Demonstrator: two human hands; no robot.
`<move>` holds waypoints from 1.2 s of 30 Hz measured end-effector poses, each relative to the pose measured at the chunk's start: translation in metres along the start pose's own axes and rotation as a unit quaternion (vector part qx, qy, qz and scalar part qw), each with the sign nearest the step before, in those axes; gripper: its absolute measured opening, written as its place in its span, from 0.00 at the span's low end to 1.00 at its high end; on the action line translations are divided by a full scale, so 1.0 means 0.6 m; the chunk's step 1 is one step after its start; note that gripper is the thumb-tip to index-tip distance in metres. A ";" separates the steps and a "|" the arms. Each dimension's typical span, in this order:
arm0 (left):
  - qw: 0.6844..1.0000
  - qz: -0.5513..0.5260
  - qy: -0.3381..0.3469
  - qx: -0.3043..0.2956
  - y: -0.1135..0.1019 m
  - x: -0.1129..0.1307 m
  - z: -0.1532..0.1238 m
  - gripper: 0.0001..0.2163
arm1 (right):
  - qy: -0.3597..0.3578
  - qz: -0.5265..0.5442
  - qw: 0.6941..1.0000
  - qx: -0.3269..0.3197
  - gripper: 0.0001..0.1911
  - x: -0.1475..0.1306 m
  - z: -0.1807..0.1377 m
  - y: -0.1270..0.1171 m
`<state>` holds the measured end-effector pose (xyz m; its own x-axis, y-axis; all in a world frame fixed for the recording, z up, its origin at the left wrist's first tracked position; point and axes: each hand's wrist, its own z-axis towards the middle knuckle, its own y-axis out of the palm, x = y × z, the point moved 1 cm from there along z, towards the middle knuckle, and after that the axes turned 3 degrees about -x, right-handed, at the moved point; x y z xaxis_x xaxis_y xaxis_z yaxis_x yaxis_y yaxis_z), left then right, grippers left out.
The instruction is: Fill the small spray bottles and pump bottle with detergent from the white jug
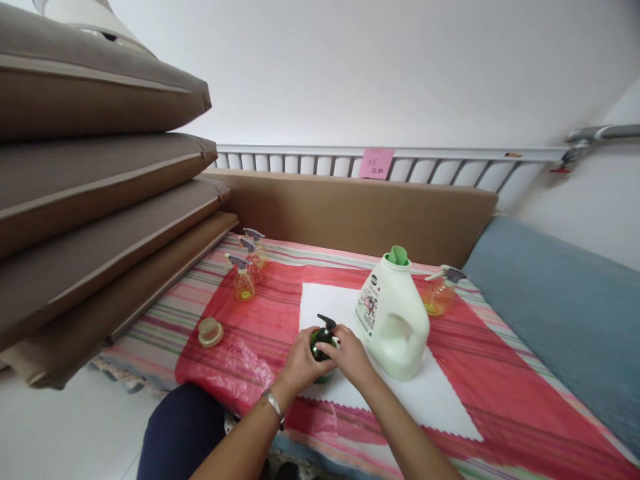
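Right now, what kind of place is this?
Probably a room in someone's home, though I can't be sure: it has big stacked cushions, a radiator and a striped cloth.

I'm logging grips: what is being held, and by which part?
A green pump bottle: the left hand holds its side, the right hand its upper part below the nozzle. Exact finger contacts are partly hidden.

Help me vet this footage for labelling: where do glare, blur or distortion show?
Head view: glare whitens patches of the red sheet; head view: wide-angle distortion seems to stretch the cushions at the left edge; head view: fine print on the jug is too small to read; head view: the left hand and right hand look fairly sharp, though they partly hide the pump bottle.
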<state>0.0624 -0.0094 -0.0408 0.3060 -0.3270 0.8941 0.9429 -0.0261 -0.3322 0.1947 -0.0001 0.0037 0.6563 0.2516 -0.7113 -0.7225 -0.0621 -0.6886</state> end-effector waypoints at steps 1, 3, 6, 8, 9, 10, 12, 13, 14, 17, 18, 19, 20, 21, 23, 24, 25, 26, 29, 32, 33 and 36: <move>1.000 0.001 0.000 0.000 0.000 -0.001 0.000 0.30 | 0.001 0.007 1.000 0.000 0.11 0.000 -0.002 -0.001; 1.000 0.001 -0.002 -0.002 0.000 -0.001 0.000 0.30 | 0.000 0.031 1.000 -0.001 0.13 -0.002 -0.006 -0.005; 1.000 -0.001 -0.006 -0.005 -0.001 0.001 -0.001 0.32 | -0.013 0.072 0.997 -0.012 0.15 -0.007 -0.010 -0.015; 1.000 -0.004 -0.009 -0.005 -0.002 0.004 -0.002 0.32 | -0.023 0.087 0.996 -0.020 0.13 -0.010 -0.009 -0.020; 1.000 -0.005 -0.010 -0.005 -0.002 0.005 -0.003 0.32 | -0.026 0.089 0.995 -0.020 0.13 -0.011 -0.008 -0.022; 1.000 -0.007 -0.011 -0.005 -0.003 0.006 -0.003 0.32 | -0.027 0.089 0.996 -0.017 0.12 -0.011 -0.007 -0.022; 1.000 -0.010 -0.012 -0.006 -0.003 0.006 -0.003 0.32 | -0.024 0.085 0.996 -0.008 0.11 -0.010 -0.005 -0.020; 1.000 -0.011 -0.012 -0.006 -0.003 0.006 -0.004 0.32 | -0.021 0.084 0.996 -0.003 0.11 -0.009 -0.005 -0.018; 1.000 -0.011 -0.011 -0.005 -0.003 0.006 -0.003 0.32 | -0.017 0.084 0.996 0.002 0.11 -0.008 -0.005 -0.016; 1.000 -0.012 -0.008 -0.003 -0.003 0.004 -0.003 0.31 | -0.010 0.097 0.995 0.007 0.15 -0.003 -0.006 -0.009; 1.000 -0.013 -0.008 -0.002 -0.003 0.003 -0.002 0.31 | -0.012 0.105 0.994 0.004 0.16 -0.002 -0.007 -0.007; 1.000 -0.013 -0.007 -0.003 -0.003 0.003 -0.002 0.31 | -0.015 0.111 0.994 0.000 0.17 -0.002 -0.007 -0.006; 1.000 -0.014 -0.005 -0.004 -0.002 0.003 -0.002 0.31 | -0.017 0.116 0.993 -0.004 0.17 -0.001 -0.007 -0.005; 1.000 -0.015 -0.004 -0.004 -0.003 0.003 -0.002 0.32 | -0.017 0.119 0.993 -0.007 0.16 -0.001 -0.007 -0.005; 1.000 -0.015 -0.002 -0.005 -0.003 0.003 -0.002 0.32 | -0.010 0.120 0.993 -0.005 0.14 0.000 -0.005 -0.005; 1.000 -0.014 -0.002 -0.005 -0.003 0.003 -0.003 0.33 | -0.004 0.119 0.993 -0.003 0.13 0.001 -0.004 -0.005; 1.000 -0.014 -0.002 -0.005 -0.004 0.004 -0.003 0.32 | 0.001 0.120 0.993 -0.003 0.13 0.001 -0.003 -0.005; 1.000 -0.012 -0.002 -0.006 -0.004 0.004 -0.003 0.32 | 0.002 0.123 0.992 -0.004 0.14 0.001 -0.003 -0.006; 1.000 -0.008 -0.001 -0.009 -0.004 0.004 -0.003 0.32 | -0.003 0.137 0.990 -0.016 0.16 0.002 -0.002 -0.007; 1.000 -0.003 0.000 -0.009 -0.003 0.003 -0.002 0.33 | 0.000 0.135 0.991 -0.011 0.14 0.003 -0.002 -0.006; 1.000 -0.001 0.000 -0.008 -0.003 0.003 -0.002 0.33 | 0.005 0.132 0.991 -0.004 0.14 0.004 -0.002 -0.005; 1.000 0.004 0.001 -0.004 -0.002 0.002 -0.002 0.33 | 0.017 0.131 0.991 0.013 0.17 0.009 -0.003 0.000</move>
<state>0.0614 -0.0109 -0.0394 0.3137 -0.3286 0.8909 0.9391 -0.0313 -0.3422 0.1987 -0.0004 -0.0005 0.4515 0.1973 -0.8702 -0.8744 -0.0965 -0.4756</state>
